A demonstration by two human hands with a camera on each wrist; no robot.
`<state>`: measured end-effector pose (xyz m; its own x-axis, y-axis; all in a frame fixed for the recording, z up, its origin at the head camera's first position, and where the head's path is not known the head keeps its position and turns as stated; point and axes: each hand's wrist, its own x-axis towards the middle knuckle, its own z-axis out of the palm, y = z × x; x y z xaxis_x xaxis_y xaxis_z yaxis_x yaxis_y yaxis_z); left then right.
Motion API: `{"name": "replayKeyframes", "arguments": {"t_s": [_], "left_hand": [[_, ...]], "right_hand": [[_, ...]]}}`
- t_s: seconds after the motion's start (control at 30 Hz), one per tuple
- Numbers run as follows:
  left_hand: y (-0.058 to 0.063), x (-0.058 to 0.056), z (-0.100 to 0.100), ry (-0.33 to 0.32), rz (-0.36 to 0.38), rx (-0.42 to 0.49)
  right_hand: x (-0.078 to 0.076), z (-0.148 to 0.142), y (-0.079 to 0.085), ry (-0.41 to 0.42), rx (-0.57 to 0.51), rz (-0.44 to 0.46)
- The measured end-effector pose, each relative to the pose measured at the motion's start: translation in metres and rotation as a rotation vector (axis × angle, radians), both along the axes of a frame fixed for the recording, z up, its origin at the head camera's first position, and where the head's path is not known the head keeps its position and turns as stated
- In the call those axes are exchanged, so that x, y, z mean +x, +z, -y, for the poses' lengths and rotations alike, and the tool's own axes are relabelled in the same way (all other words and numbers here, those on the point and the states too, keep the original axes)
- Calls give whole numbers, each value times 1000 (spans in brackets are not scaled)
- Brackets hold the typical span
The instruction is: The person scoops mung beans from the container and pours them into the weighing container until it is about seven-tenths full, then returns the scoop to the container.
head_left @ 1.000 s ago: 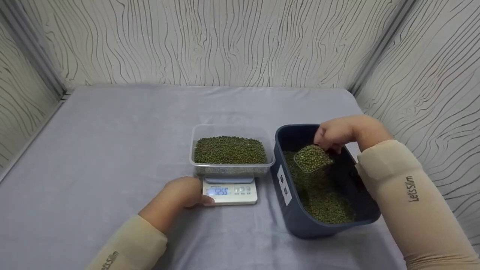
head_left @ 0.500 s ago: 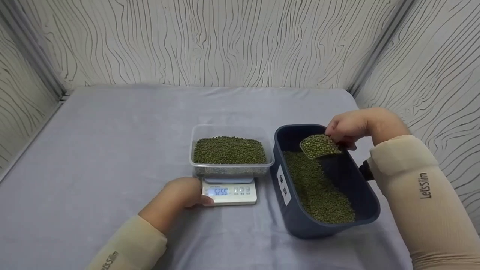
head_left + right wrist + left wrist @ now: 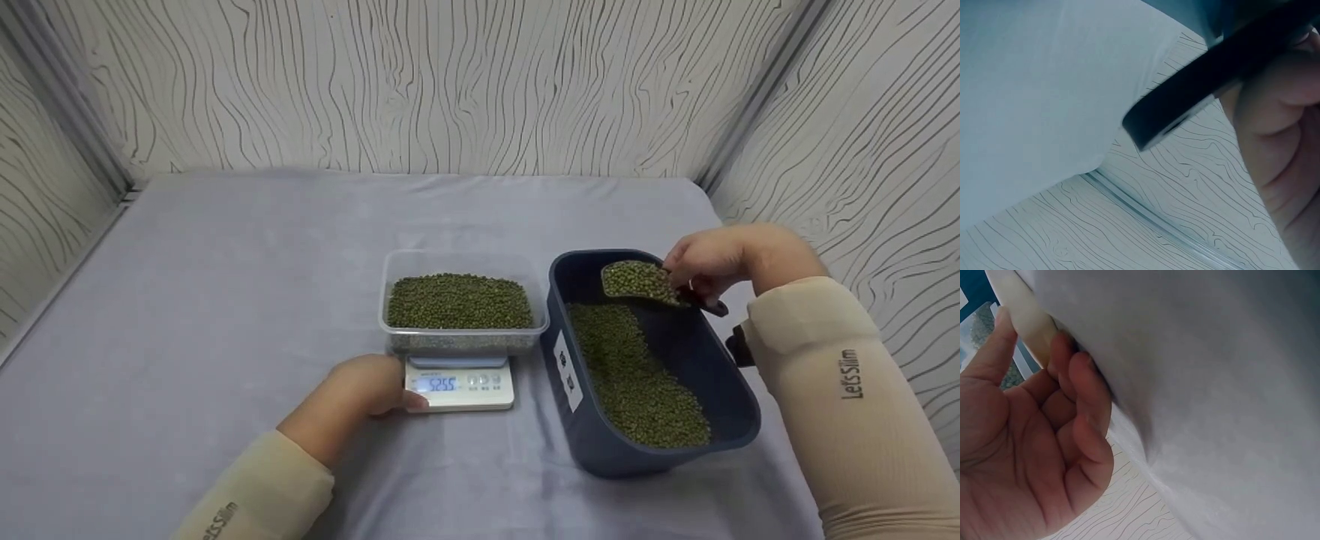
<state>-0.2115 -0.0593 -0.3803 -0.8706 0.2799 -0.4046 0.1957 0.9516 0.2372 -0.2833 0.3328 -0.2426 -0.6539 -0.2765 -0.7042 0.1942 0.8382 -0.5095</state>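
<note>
My right hand (image 3: 709,259) grips the black handle of a clear scoop (image 3: 709,304) heaped with green mung beans (image 3: 636,277). The scoop is over the far end of a dark blue bin (image 3: 724,390). In the right wrist view the black handle (image 3: 1196,84) juts out past the curled fingers. My left hand (image 3: 367,384) holds the front left corner of a white kitchen scale (image 3: 487,397), its display reading about 525.5. Thumb and fingertips meet the scale's edge (image 3: 1024,320) in the left wrist view. A clear plastic container (image 3: 465,341) with mung beans sits on the scale.
More mung beans (image 3: 652,405) lie in the bin, mostly along its left and near side. The bin stands close to the container's right side. A lavender cloth (image 3: 225,300) covers the table, with patterned panels (image 3: 420,82) behind and beside it.
The filled scoop has risen and moved right and away, toward the bin's far rim, turning more level. The left hand, scale and displayed reading stay the same.
</note>
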Motion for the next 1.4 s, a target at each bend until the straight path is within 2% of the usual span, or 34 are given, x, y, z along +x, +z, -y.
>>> {"name": "replayKeyframes", "arguments": {"t_s": [0.3,0.47,0.6,1.0,1.23,1.4], "left_hand": [[-3,-1,1,3,-1,-3],[-4,-2,2,-1,13,-27],[-5,-2,2,-4,5,-10],[-5,-2,3,4,-3,2],[-5,-1,2,-6,-18,7],[-3,-1,0,8,7,-16]], "right_hand": [[-1,1,-1,7,13,2],[-3,6,3,28,18,-4],[-5,13,8,44,28,-24],[-16,52,21,49,-2,-99],[-25,76,20,46,33,-124],[-26,88,20,66,72,-153]]}}
